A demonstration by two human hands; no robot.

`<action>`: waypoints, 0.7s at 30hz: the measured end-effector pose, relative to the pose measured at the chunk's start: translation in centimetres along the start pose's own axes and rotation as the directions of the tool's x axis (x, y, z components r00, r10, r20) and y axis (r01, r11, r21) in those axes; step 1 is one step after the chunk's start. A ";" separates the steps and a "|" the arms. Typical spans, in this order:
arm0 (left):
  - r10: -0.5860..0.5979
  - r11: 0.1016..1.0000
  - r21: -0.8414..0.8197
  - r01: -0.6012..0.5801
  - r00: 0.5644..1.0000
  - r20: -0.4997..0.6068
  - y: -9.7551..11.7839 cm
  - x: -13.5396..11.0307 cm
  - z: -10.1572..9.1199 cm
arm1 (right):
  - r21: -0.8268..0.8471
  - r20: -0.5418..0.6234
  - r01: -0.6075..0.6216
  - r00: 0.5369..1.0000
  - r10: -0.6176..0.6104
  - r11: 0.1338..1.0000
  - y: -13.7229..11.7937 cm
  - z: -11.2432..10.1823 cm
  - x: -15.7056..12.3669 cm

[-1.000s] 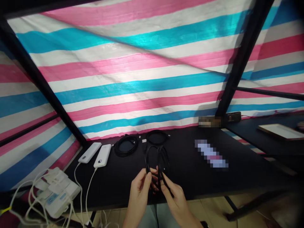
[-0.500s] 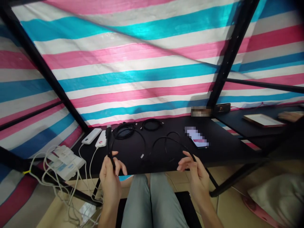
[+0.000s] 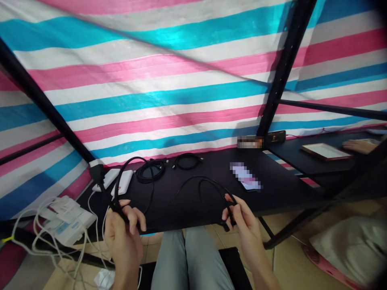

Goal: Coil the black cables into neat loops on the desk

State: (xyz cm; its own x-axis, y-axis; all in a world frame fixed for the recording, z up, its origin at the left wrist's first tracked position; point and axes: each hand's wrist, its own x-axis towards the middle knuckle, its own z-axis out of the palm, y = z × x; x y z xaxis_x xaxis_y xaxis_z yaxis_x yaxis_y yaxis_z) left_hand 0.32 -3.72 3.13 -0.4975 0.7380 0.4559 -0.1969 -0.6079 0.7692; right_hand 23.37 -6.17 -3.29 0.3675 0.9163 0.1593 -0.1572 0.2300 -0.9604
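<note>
My left hand is closed around one end of a black cable, the plug end sticking up to the left. My right hand pinches the same cable near its other end at the front edge of the black table. Between the hands the cable loops loosely over the tabletop. Both hands are held in front of the table edge, above my knees.
Two coiled black cables lie at the back of the table, with two white power banks to their left. A white power strip with white cords sits low left. A phone lies right of centre. Another person's hand rests by a tablet.
The hands have pulled apart, drawing the coiled cable out into a long loose loop. The left hand has moved left and the view has dropped lower.
</note>
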 end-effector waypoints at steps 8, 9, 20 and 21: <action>-0.001 0.995 -0.101 -0.005 0.998 -0.061 -0.1 1.5 0.0 | 0.078 0.194 -0.148 0.972 0.130 0.986 1.4 1.1 0.8; 0.006 0.994 -0.105 -0.015 0.996 -0.084 0.1 1.7 -0.4 | 0.078 0.153 -0.126 0.982 0.113 0.989 1.4 0.9 1.1; 0.185 0.982 0.110 -0.154 0.911 -0.369 -1.0 4.5 -6.4 | -0.101 -0.164 0.214 0.960 -0.229 0.972 -1.1 -1.7 3.2; 0.204 0.975 0.156 -0.155 0.907 -0.369 -1.4 4.7 -6.6 | -0.149 -0.174 0.233 0.950 -0.257 0.961 -1.4 -1.5 3.1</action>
State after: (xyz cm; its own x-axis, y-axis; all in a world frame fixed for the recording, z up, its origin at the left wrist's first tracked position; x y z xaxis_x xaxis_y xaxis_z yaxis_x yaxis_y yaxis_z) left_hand -7.37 -1.32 1.27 -0.8029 0.4375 0.4049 0.0173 -0.6619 0.7494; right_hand 26.06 -4.16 -1.82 0.5495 0.7545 0.3588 0.0712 0.3855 -0.9199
